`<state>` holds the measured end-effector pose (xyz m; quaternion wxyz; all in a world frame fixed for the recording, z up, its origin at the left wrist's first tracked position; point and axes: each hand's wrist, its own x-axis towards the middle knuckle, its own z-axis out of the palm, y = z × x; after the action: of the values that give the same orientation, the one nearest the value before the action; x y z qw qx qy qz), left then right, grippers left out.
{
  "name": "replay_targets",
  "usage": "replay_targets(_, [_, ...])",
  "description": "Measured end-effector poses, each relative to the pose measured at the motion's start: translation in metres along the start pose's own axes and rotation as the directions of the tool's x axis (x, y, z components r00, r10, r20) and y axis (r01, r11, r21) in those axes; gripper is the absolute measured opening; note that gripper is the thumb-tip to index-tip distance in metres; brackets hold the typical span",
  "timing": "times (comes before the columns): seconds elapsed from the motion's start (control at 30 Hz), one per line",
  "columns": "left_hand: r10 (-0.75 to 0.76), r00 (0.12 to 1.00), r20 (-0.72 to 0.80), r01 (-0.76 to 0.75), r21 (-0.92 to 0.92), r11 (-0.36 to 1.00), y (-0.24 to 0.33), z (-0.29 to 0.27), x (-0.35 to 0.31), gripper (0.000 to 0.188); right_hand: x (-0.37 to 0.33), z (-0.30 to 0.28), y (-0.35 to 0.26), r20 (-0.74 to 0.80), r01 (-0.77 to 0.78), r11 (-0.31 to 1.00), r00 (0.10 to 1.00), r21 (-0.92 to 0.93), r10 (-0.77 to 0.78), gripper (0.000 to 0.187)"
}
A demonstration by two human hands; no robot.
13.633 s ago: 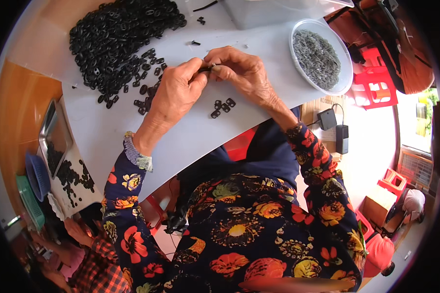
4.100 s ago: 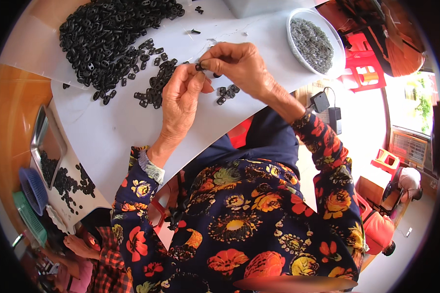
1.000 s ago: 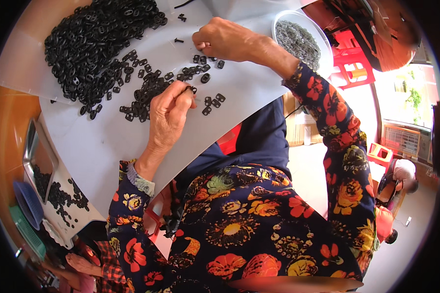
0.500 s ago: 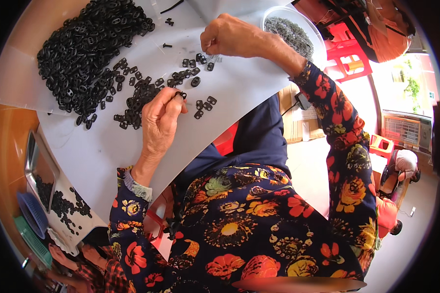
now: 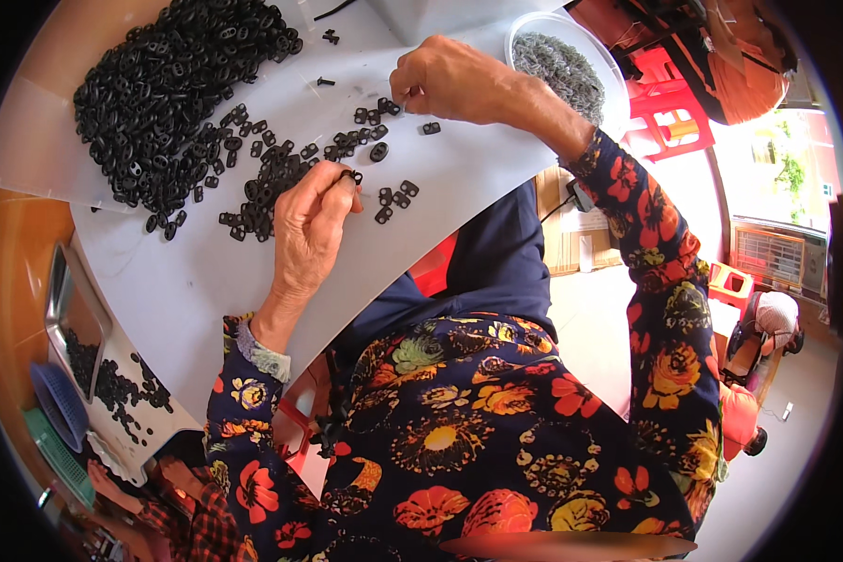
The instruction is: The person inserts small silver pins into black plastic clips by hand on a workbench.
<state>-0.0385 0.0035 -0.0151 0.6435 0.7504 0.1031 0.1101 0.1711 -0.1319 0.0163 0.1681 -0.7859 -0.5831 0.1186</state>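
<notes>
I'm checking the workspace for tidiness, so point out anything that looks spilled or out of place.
Loose black pieces lie outside the metal tray at lower left, perhaps spilled, though possibly put there. A lone screw-like black piece also looks stray, lying apart to the right of the large black pile.

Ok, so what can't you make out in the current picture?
All in the head view:
What the right hand pinches, if anything: hidden by its own fingers.
Small black part in the left hand: partly covered, too small for detail.
Clear bowl: near side hidden by the right forearm.
Black pile: cut off by the top edge.
</notes>
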Motion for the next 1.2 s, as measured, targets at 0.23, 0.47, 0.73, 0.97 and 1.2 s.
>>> replay_targets(0.23, [0.008, 1.0, -0.021, -0.008, -0.021, 1.0, 0.002, 0.003, 0.0, 0.014, 0.002, 0.007, 0.0, -0.078, -0.058, 0.997, 0.995, -0.049, 0.055, 0.008])
replay_targets(0.47, [0.026, 1.0, -0.002, -0.026, -0.003, 1.0, -0.002, 0.002, 0.001, 0.014, 0.001, -0.005, 0.009, -0.089, -0.076, 0.997, 0.993, -0.008, 0.075, 0.011])
replay_targets(0.73, [0.03, 1.0, -0.005, -0.03, 0.001, 1.0, -0.001, 0.002, 0.001, 0.015, 0.003, 0.007, -0.001, -0.064, -0.039, 0.998, 0.997, -0.051, 0.035, 0.007])
replay_targets(0.97, [0.025, 1.0, 0.009, -0.026, 0.013, 1.0, 0.002, 0.0, 0.001, 0.014, 0.011, 0.009, -0.014, 0.024, -0.117, 0.958, 0.991, -0.261, 0.128, 0.004])
replay_targets(1.2, [0.048, 0.999, -0.012, -0.048, -0.02, 0.999, -0.004, 0.002, 0.001, 0.013, 0.01, -0.005, -0.006, -0.052, -0.064, 0.995, 0.996, 0.073, 0.068, 0.011])
